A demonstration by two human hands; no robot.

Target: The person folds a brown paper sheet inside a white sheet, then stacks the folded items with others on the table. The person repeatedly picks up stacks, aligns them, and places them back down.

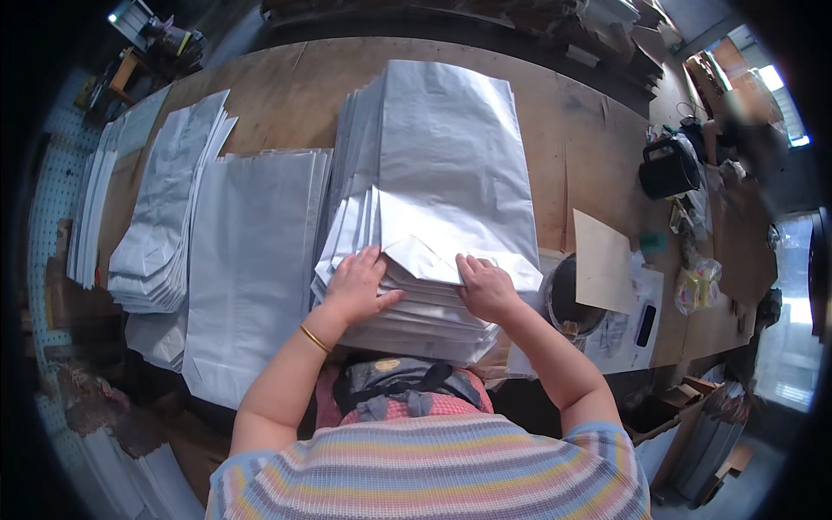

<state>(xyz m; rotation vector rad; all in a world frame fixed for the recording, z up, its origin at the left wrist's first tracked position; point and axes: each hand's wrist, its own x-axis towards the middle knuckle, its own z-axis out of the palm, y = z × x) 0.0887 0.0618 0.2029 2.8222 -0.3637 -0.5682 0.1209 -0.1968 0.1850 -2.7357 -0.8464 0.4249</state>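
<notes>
A tall stack of white paper bags (451, 147) lies in front of me, folded bottoms toward my body. On the top bag, the folded bottom (425, 258) shows a pointed, creased flap. My left hand (355, 284), with a gold bangle at the wrist, rests on the stack's left front corner, fingers and thumb apart. At the right part of the fold, my right hand (487, 288) has its fingers on top and its thumb at the front edge, closed on the bag. Layered bag edges show between the hands.
More bag stacks (256, 234) lie left on the wooden table (572, 130). To the right are a dark round container (568, 299) partly under a beige board (602, 260), a phone (646, 325) on papers, a black jug (669, 169) and a clear plastic bag (698, 286).
</notes>
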